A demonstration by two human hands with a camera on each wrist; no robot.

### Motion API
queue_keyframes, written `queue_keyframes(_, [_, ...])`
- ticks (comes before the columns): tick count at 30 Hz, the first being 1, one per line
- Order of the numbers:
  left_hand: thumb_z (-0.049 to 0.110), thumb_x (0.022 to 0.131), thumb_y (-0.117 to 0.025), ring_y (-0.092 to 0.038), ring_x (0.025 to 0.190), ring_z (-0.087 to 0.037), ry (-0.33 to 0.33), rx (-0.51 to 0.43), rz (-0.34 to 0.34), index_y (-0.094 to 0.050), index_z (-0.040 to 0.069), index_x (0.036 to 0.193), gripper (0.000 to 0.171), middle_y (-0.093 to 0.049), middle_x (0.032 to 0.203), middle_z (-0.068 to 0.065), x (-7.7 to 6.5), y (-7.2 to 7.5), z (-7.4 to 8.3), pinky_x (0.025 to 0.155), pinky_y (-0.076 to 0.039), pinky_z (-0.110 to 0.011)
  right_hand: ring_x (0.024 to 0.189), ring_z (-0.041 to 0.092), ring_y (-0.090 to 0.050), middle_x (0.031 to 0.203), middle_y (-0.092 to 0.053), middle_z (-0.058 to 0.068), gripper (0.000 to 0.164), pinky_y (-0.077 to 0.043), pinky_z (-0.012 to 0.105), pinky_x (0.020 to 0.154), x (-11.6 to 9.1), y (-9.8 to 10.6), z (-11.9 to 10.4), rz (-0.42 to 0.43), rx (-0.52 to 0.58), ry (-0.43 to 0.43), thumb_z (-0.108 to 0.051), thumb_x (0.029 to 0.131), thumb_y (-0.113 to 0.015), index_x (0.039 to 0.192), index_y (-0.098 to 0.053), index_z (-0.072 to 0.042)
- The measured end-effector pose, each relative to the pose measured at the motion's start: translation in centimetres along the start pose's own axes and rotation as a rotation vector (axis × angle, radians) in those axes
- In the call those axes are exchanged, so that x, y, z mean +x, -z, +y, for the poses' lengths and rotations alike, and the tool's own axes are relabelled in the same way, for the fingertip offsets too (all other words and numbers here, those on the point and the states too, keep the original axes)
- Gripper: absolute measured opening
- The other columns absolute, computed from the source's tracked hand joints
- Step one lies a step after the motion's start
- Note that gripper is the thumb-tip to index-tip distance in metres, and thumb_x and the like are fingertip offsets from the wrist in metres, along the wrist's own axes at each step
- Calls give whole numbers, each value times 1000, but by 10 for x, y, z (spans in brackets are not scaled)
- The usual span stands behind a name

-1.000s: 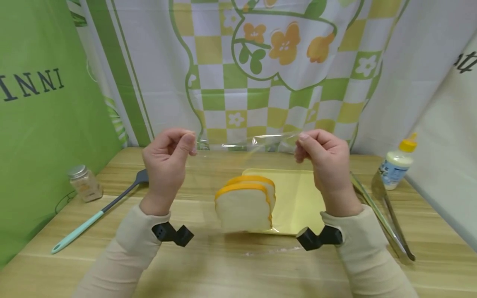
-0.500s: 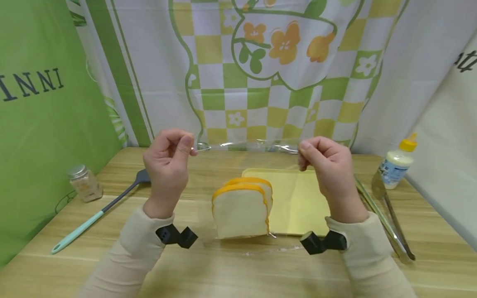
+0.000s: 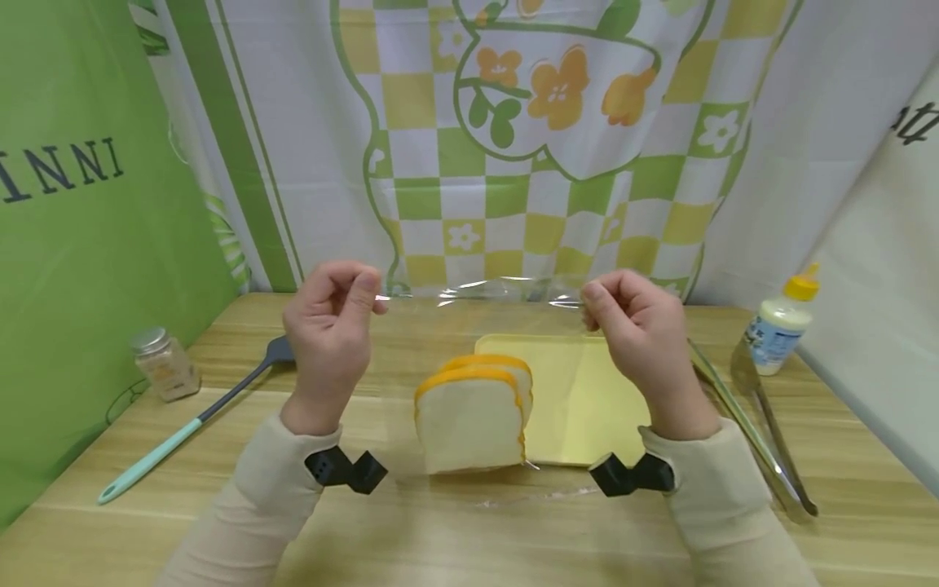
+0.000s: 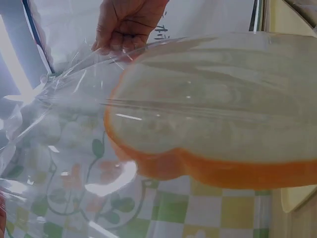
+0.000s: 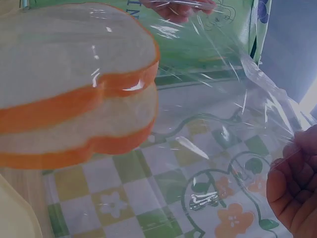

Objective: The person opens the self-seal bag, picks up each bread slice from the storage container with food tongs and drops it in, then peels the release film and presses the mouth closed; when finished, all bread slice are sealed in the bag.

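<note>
My left hand [image 3: 328,330] and right hand [image 3: 644,334] each pinch an upper corner of a clear plastic bag [image 3: 469,292], thumb against curled fingers, stretching its top edge between them. Inside the bag two bread slices [image 3: 471,424] with orange crusts stand upright, one behind the other, lower left of the bag's middle. From the left wrist the creased film [image 4: 74,84] covers the front slice [image 4: 208,104], with my right hand [image 4: 130,22] beyond it. The right wrist view has both slices [image 5: 74,54] and my right hand [image 5: 297,183] gripping the film.
A yellow tray [image 3: 579,399] lies behind the bag. On the left are a spatula [image 3: 183,432] with a mint handle and a glass jar [image 3: 166,367]. Metal tongs [image 3: 766,432] and a squeeze bottle [image 3: 781,322] with a yellow cap stand or lie on the right.
The bag with the slices has sunk slightly and shifted a little left and nearer. My left hand has moved slightly right and down; the right hand is slightly lower.
</note>
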State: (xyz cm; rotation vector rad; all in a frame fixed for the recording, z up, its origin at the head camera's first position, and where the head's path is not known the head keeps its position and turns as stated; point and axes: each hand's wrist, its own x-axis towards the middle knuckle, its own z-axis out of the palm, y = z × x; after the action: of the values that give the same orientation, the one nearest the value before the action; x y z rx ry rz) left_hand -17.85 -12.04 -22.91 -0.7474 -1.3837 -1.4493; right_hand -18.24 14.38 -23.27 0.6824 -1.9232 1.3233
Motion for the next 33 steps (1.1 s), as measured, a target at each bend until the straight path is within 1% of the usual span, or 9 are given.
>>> queue_keyframes(8, [-2, 89, -56, -53, 55, -9, -11, 6, 58, -52, -16, 74, 21, -54, 66, 5, 6, -2, 5, 51, -44, -21, 49, 4, -46, 61, -55, 3, 17, -38, 16, 45, 1, -3, 1, -39, -104, 29, 3, 89, -56, 73, -56, 4])
queue_keyframes(14, [-2, 89, -57, -52, 55, -13, 81, -78, 81, -57, -11, 77, 15, -53, 64, 1, 13, -5, 2, 53, -46, -23, 55, 4, -53, 64, -55, -7, 17, -45, 16, 51, 2, -5, 4, -66, 11, -77, 2, 91, -53, 75, -55, 8])
queue_keyframes(17, [2, 87, -61, -53, 54, -13, 165, -142, 37, -65, 0, 78, 11, -57, 65, 1, 18, -2, -1, 54, -46, -23, 57, 6, -55, 66, -55, -6, 17, -48, 17, 55, 4, -4, 6, -60, 152, -113, 3, 91, -52, 75, -55, 8])
queue_keyframes(19, [8, 86, -65, -54, 54, -12, 245, -192, -11, -68, 8, 79, 8, -60, 68, 2, 21, 2, -5, 56, -47, -22, 58, 8, -56, 66, -57, -3, 17, -50, 19, 58, 6, -2, 7, -59, 274, -136, 5, 91, -51, 74, -57, 6])
queue_keyframes(22, [13, 81, -68, -57, 56, -11, 379, -297, -68, -71, 13, 81, 4, -63, 70, 1, 24, 11, -12, 58, -49, -22, 60, 10, -57, 65, -59, -1, 21, -51, 21, 60, 8, 0, 8, -70, 398, -171, 5, 90, -52, 73, -61, -2])
queue_keyframes(25, [15, 79, -68, -58, 57, -10, 482, -353, -123, -72, 13, 80, 5, -64, 70, 1, 25, 21, -20, 60, -51, -21, 61, 10, -58, 64, -61, -1, 22, -52, 22, 62, 11, 0, 8, -88, 424, -220, 3, 89, -55, 73, -65, -8])
queue_keyframes(28, [14, 79, -68, -60, 60, -10, 549, -394, -178, -73, 12, 80, 5, -65, 70, 0, 26, 30, -26, 63, -52, -20, 61, 11, -58, 64, -62, -1, 22, -53, 23, 62, 14, -1, 9, -99, 433, -270, 0, 89, -57, 72, -67, -10])
queue_keyframes(30, [11, 79, -68, -61, 63, -11, 571, -413, -208, -72, 11, 82, 5, -66, 71, 0, 27, 35, -29, 66, -53, -21, 61, 11, -58, 64, -62, -1, 21, -53, 23, 62, 15, -2, 11, -104, 435, -290, -2, 89, -58, 72, -67, -11])
queue_keyframes(33, [10, 80, -67, -63, 68, -11, 567, -406, -252, -72, 10, 88, 9, -66, 76, -1, 27, 43, -31, 72, -53, -23, 61, 11, -58, 65, -62, -1, 20, -53, 23, 61, 16, -2, 13, -113, 447, -311, -3, 89, -58, 73, -67, -9])
